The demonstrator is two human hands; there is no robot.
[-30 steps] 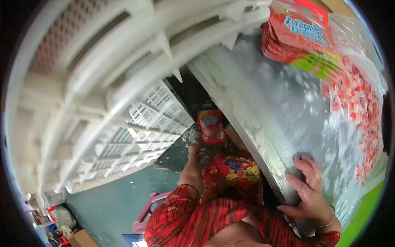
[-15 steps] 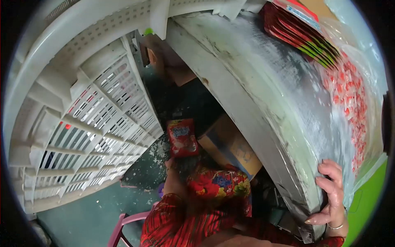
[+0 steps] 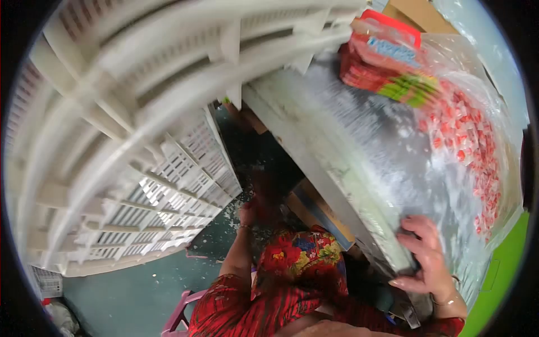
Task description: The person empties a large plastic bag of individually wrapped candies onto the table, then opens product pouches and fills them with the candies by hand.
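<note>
Low at centre, my left hand (image 3: pixel 247 214) is stretched forward beside the white crate. Its fingers blur into a dark reddish smear, and I cannot make out what, if anything, they hold. My right hand (image 3: pixel 425 255) rests at the near edge of the metal worktop (image 3: pixel 387 163), fingers apart and thumb near the rim, holding nothing. Beyond it on the worktop lies a heap of red-and-white wrapped candies (image 3: pixel 463 146) in clear plastic. A stack of red candy bags (image 3: pixel 387 64) with green ends sits at the far end.
A large white slatted plastic crate (image 3: pixel 168 180) fills the left side. Under the worktop stands a cardboard box (image 3: pixel 317 210). A pink stool (image 3: pixel 182 312) is at the bottom, with white scraps on the green floor (image 3: pixel 123 303). Bright green surface (image 3: pixel 502 264) borders the right.
The view has shifted. The red candy bag seen clearly at my left hand is no longer distinguishable. My left hand has moved slightly forward; my right hand stays by the worktop edge.
</note>
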